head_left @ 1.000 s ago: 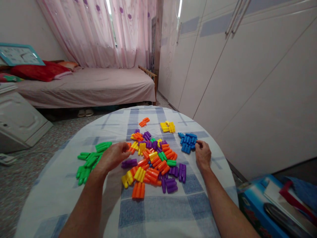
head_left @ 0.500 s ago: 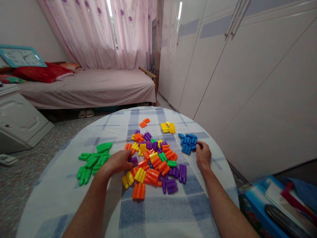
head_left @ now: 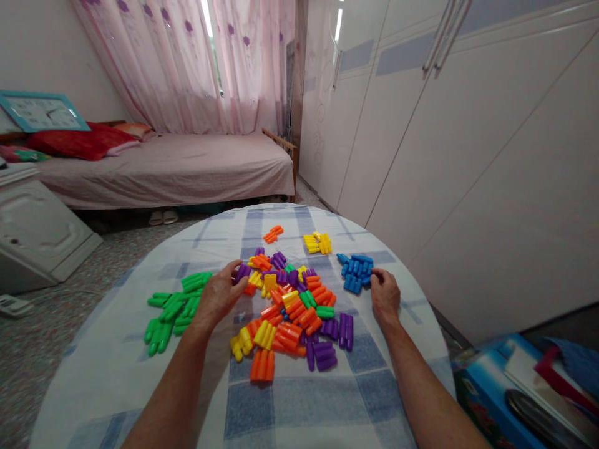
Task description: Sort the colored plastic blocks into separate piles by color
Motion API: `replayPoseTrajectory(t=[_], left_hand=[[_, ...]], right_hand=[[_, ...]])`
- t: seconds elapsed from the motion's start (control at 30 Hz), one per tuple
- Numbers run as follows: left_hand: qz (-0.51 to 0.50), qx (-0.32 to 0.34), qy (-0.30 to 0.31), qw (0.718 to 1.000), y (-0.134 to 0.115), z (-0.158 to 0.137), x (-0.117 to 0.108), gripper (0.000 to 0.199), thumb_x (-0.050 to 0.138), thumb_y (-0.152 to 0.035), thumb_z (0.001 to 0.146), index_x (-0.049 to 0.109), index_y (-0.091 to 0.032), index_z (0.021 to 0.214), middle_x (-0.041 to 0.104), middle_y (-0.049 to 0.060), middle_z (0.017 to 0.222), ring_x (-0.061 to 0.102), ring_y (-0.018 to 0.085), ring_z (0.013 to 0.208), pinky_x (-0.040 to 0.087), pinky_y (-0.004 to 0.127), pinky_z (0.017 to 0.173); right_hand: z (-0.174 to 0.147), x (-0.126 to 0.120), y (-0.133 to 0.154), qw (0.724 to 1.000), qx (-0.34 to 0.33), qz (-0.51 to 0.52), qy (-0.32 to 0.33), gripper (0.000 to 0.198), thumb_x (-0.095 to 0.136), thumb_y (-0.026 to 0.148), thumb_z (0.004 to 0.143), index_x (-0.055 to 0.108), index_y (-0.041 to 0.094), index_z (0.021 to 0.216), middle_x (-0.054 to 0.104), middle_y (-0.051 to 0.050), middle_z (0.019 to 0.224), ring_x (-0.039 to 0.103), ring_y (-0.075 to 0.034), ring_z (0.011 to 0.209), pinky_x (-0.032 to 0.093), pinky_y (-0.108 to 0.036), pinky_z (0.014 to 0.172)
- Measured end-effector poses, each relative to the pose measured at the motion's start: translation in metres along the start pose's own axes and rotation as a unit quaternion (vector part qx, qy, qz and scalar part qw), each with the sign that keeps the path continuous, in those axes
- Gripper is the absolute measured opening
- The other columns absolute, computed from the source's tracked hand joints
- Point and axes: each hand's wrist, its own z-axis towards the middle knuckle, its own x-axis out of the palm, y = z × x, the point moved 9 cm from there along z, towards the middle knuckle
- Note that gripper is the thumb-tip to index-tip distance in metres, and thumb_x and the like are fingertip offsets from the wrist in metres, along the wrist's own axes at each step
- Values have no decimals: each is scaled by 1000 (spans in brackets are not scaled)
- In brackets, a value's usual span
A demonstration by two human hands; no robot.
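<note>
My left hand [head_left: 219, 293] is closed round a purple plastic block [head_left: 242, 272] made of joined rounded tubes, at the left edge of a mixed pile. Orange blocks [head_left: 285, 337], yellow blocks [head_left: 265, 335], purple blocks [head_left: 324, 355] and a few green ones [head_left: 324, 312] lie jumbled in that pile. To the left, partly behind my left wrist, is a group of green blocks [head_left: 173, 307]. My right hand [head_left: 386, 293] rests on the cloth with curled fingers at the right edge of a group of blue blocks [head_left: 357, 272]. Whether its fingertips pinch anything is hidden.
Small groups of yellow blocks [head_left: 318, 242] and orange blocks [head_left: 273, 234] lie towards the far side of the round table with its checked cloth [head_left: 262, 418]. A wardrobe [head_left: 468, 187] stands to the right, a blue box [head_left: 491, 374] below it, a bed [head_left: 187, 168] behind.
My left hand has moved away from me and slightly left, and the purple block now shows in its fingers at the pile's upper left. My right hand has stayed by the blue blocks.
</note>
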Motion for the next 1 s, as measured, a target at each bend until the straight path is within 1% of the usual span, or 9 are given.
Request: replayPoseTrajectory(t=[0.1, 0.2, 0.3, 0.5, 0.63, 0.77, 0.83, 0.9, 1.0], left_hand=[[11, 9, 34, 999, 4, 0, 10, 51, 51, -40, 78, 55, -18, 125, 69, 8, 96, 65, 20, 80, 48, 27, 69], [-37, 32, 71, 996, -4, -3, 18, 50, 53, -42, 77, 58, -18, 121, 70, 6, 92, 65, 20, 78, 49, 28, 68], [-73, 67, 86, 991, -23, -9, 21, 49, 54, -42, 77, 59, -19, 120, 70, 4, 88, 65, 19, 75, 49, 28, 67], [-69, 139, 105, 982, -67, -27, 23, 45, 58, -32, 76, 60, -21, 119, 69, 5, 104, 64, 19, 87, 50, 29, 76], [-27, 192, 79, 978, -88, -34, 35, 43, 56, -25, 79, 58, -19, 121, 66, 7, 107, 61, 20, 91, 49, 32, 81], [23, 235, 20, 972, -102, -38, 47, 37, 53, -19, 81, 59, -16, 117, 63, 11, 110, 56, 24, 103, 45, 38, 91], [30, 259, 10, 965, -113, -40, 52, 34, 52, -19, 82, 60, -16, 115, 61, 12, 115, 53, 24, 108, 42, 39, 96], [53, 288, 42, 955, -128, -45, 61, 30, 53, -21, 83, 62, -18, 111, 62, 11, 113, 54, 24, 107, 42, 39, 95], [126, 305, 107, 938, -144, -50, 79, 24, 57, -26, 80, 66, -19, 101, 66, 11, 100, 55, 27, 100, 43, 42, 87]], right_hand=[[0, 0, 0, 1000, 0, -6, 0, 38, 40, 34, 74, 66, 16, 97, 63, -10, 97, 56, -22, 86, 42, -37, 83], [0, 0, 1, 1000, -3, -6, 3, 38, 40, 34, 74, 66, 16, 97, 63, -11, 98, 56, -23, 87, 42, -37, 83], [0, 0, 2, 1000, -6, -3, 4, 38, 40, 33, 75, 65, 16, 97, 62, -10, 98, 56, -23, 88, 42, -36, 83], [-1, -1, 4, 1000, -7, -1, 6, 36, 40, 33, 74, 65, 17, 95, 62, -10, 97, 56, -22, 87, 42, -36, 83], [-1, -1, 6, 1000, -13, -2, 3, 36, 40, 33, 75, 65, 17, 95, 62, -10, 97, 56, -22, 87, 42, -36, 83], [-2, -1, 6, 1000, -6, -8, 2, 37, 39, 33, 74, 66, 17, 94, 62, -10, 96, 56, -22, 85, 42, -35, 82], [-2, -1, 5, 1000, -3, -9, 4, 37, 39, 33, 74, 66, 17, 95, 62, -10, 96, 56, -22, 85, 42, -35, 81], [-2, 0, 5, 1000, -3, -10, 6, 38, 39, 33, 75, 66, 17, 95, 62, -10, 97, 56, -22, 85, 42, -35, 82], [-2, 1, 4, 1000, -3, -12, 9, 38, 38, 33, 75, 66, 17, 96, 62, -10, 98, 56, -22, 86, 42, -36, 82]])
